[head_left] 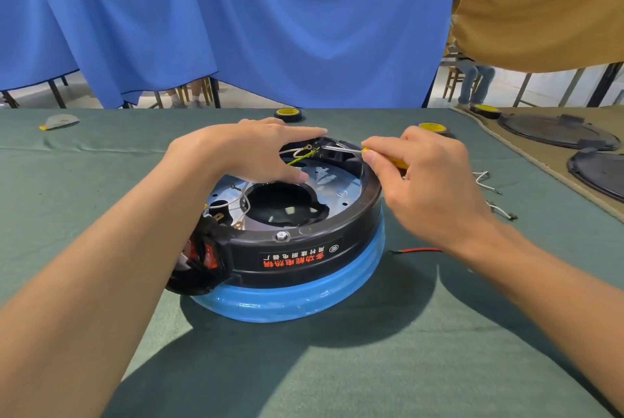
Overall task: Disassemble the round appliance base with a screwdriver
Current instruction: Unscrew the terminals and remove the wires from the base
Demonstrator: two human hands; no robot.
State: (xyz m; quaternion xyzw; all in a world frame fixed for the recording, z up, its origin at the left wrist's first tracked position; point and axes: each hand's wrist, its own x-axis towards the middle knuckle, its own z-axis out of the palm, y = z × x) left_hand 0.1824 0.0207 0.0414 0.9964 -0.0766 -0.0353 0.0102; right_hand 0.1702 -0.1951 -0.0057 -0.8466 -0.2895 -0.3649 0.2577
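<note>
So, the round appliance base (297,249) sits mid-way across the green table (84,174), open side up, which lets me get at the wiring. My left hand (256,151) lies across the far rim, fingers straight and pressing down, I reckon to stop it spinning. My right hand (429,178) pinches the yellow screwdriver (388,159), with the tip angled low onto the terminal at the far edge. Loose wires (486,181) and black lids (557,130) are parked off to the right.

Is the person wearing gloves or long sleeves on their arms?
No. The left hand and the right hand are bare, with no gloves. The left forearm and right forearm are bare too, with no sleeves showing. I see no watch, ring or bracelet.
</note>
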